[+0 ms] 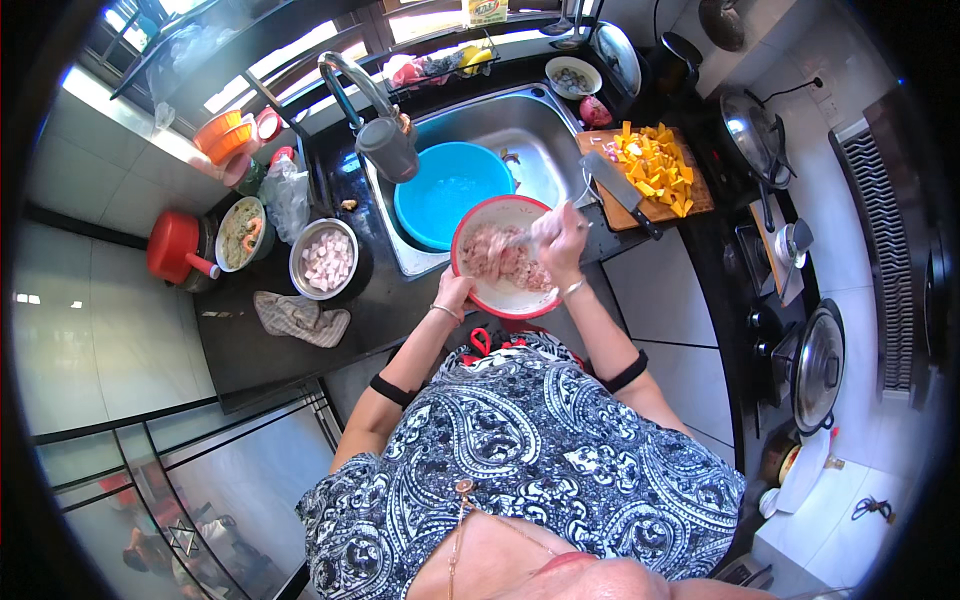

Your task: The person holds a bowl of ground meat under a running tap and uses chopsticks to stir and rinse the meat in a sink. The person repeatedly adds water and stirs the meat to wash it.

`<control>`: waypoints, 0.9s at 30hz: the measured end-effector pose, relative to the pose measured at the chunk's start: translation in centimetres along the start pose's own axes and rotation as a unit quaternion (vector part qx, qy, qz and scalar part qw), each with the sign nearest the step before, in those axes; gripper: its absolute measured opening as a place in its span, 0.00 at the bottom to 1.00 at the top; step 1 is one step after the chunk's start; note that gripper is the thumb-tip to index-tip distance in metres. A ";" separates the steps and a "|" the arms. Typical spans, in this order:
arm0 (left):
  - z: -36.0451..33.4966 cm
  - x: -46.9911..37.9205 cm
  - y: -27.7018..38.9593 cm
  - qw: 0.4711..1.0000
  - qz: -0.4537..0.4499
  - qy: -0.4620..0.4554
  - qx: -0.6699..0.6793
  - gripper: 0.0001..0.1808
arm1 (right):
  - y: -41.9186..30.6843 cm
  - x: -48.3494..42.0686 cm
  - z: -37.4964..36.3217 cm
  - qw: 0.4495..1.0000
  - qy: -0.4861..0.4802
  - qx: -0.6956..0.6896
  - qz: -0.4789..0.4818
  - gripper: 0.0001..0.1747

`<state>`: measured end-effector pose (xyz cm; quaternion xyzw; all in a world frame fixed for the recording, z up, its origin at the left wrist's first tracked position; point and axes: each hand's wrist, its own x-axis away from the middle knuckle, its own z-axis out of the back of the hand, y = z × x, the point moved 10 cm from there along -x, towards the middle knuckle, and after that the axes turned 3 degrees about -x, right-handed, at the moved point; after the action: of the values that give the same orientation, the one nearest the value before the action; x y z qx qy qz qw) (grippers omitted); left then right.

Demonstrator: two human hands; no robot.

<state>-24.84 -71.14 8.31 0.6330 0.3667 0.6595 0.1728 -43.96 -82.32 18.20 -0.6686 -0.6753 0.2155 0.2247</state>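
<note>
My left hand (pixel 455 289) grips the rim of a white bowl with a red edge (pixel 517 301), tilted in front of my body at the sink's front edge. Ground meat (pixel 504 256) lies in the bowl. Over its right side, my right hand (pixel 559 234) is closed around a thin utensil whose end is blurred in the meat; its kind cannot be told. Behind the bowl, a blue plastic basin (pixel 452 187) with water stands in the steel sink (pixel 534 142). A cleaver (pixel 611 182) rests on the wooden cutting board (pixel 615 217) beside chopped orange pieces, perhaps pumpkin (pixel 656 165).
Left on the counter are a metal bowl of pale pink cubes (pixel 327 259), a bowl of food with shrimp (pixel 241 234), a striped cloth (pixel 304 319) and a red pot (pixel 174 246). A faucet (pixel 360 97) overhangs the sink. Lidded pans (pixel 752 139) stand at the right.
</note>
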 end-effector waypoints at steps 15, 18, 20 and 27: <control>0.9 0.6 0.0 1.000 -0.013 -0.006 -0.014 0.28 | 0.1 0.1 0.6 0.975 -0.006 0.217 0.050 0.26; 1.2 1.3 -0.8 0.999 0.003 0.028 -0.042 0.27 | -0.2 0.3 -0.6 0.957 -0.065 0.273 0.078 0.28; 1.1 1.5 -0.4 0.999 -0.011 0.020 -0.030 0.27 | 0.7 0.0 0.4 0.990 -0.022 0.136 0.030 0.28; 1.8 0.5 -0.7 0.999 0.021 0.019 0.029 0.29 | -1.2 3.8 -5.3 0.811 -0.187 0.493 0.255 0.11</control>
<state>-23.36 -69.82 8.09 0.6325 0.3753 0.6643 0.1332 -41.82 -78.55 23.27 -0.5629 -0.3128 0.6901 0.3302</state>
